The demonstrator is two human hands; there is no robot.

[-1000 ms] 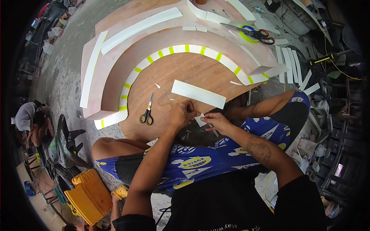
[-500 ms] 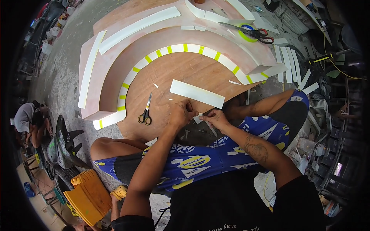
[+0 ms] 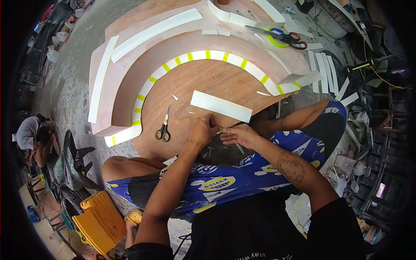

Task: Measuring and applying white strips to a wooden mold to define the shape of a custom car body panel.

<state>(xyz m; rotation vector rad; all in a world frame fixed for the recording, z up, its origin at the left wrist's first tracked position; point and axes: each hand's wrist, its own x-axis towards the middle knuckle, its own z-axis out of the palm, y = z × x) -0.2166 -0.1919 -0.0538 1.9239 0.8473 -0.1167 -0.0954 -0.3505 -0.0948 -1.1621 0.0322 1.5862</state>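
White card scrap (image 3: 219, 131), small and mostly hidden by fingers, sits near the centre of the frame, above a brown plywood board (image 3: 186, 82). A pale pink curved form (image 3: 123, 89) arches across the board's upper part, its inner edge lined with a white card band (image 3: 146, 88) crossed by short yellow tape pieces (image 3: 190, 56). Large scissors (image 3: 291, 39) lie over a green tape roll (image 3: 271, 40) at upper right, beside more white strips (image 3: 324, 73) on the grey concrete floor (image 3: 82, 60). At far left another person (image 3: 29, 132) crouches; an orange-yellow plastic piece (image 3: 102, 223) stands at lower left.

The scrap lies between the left hand (image 3: 202, 131) and right hand (image 3: 241, 135), just below a wide white strip (image 3: 221, 106) and right of small black-handled scissors (image 3: 165, 125). The left hand is curled; whether it grips anything cannot be told. The right hand's fingers are nearly straight and close together, tips at the scrap; whether they pinch it is unclear.
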